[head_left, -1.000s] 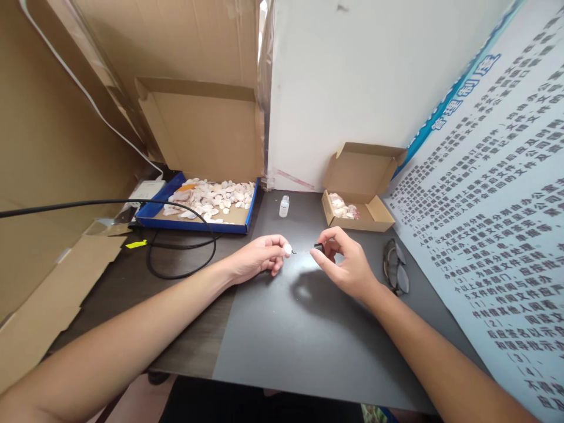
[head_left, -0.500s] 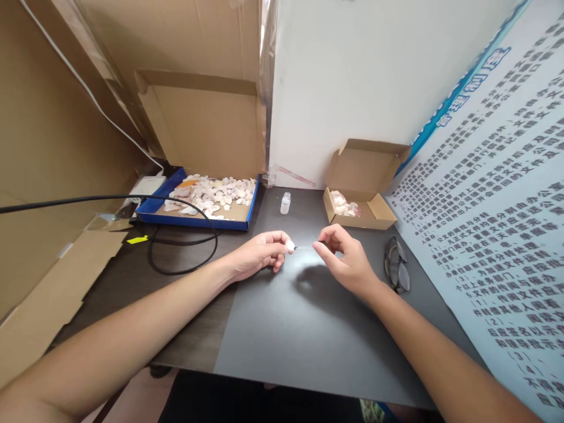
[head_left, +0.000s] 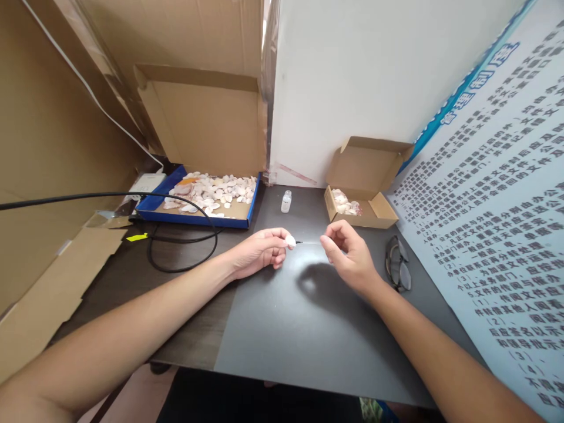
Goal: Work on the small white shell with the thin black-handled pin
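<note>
Between the thumb and fingers of my left hand (head_left: 264, 252), a small white seashell (head_left: 290, 241) is pinched. My right hand (head_left: 350, 249), to its right, is closed on the end of a thin clear-shafted brush (head_left: 308, 242). The brush lies level, its dark tip pointing left at the shell's edge; whether the two touch I cannot tell. Beyond both hands a small clear bottle (head_left: 286, 202) with a printed label stands upright. Both hands are above the dark mat (head_left: 264, 329), and the brush's held end is hidden by my fingers.
At the back left, a blue-rimmed box (head_left: 198, 220) holds many pale shells. A smaller cardboard box (head_left: 370, 221) with shells stands open at the back right. Glasses (head_left: 397, 264) lie right of my right hand. A black cable (head_left: 150, 258) loops at left.
My right hand has shifted slightly right, and more of the brush's dark tip shows beside the shell. The shell in my left hand is turned and a little higher.
</note>
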Available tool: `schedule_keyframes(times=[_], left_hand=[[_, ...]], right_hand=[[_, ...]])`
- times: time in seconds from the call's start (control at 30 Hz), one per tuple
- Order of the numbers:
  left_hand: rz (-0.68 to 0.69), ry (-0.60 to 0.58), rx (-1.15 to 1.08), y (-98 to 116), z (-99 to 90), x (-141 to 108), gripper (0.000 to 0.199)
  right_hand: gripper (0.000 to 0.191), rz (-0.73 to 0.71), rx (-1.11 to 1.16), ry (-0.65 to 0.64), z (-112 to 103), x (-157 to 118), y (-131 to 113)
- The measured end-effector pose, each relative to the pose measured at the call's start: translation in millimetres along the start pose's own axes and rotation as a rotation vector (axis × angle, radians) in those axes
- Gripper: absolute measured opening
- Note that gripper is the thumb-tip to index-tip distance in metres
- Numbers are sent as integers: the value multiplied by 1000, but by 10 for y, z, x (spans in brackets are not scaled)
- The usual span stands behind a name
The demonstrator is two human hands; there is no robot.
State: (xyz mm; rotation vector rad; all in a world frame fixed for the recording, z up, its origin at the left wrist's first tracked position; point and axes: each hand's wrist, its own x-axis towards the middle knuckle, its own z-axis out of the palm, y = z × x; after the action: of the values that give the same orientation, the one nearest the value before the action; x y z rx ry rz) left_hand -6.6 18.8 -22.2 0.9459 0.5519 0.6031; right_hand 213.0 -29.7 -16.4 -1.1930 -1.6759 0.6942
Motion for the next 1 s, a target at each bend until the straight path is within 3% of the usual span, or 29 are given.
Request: schedule_keyframes(times=[0.27,0.43,0.6,0.77,1.0], left_hand=[[-6,1,24,-17,-14,6,16],[-8,14,48,-25,-16,11,14],[-20,28,79,-19,-10,8,8],[-46,47,101,-9,-5,0,5],[-40,36,129,-21,-11,8,5]], right_hand=[[19,-73,-158,25,7,-23,-40],[17,-121,-108,13,8,-33,-45],[20,-104,-207,30,9,-28,-55],[15,-100,-103,-4,27,-28,-58],[24,-98,-235,8,37,-21,-64]])
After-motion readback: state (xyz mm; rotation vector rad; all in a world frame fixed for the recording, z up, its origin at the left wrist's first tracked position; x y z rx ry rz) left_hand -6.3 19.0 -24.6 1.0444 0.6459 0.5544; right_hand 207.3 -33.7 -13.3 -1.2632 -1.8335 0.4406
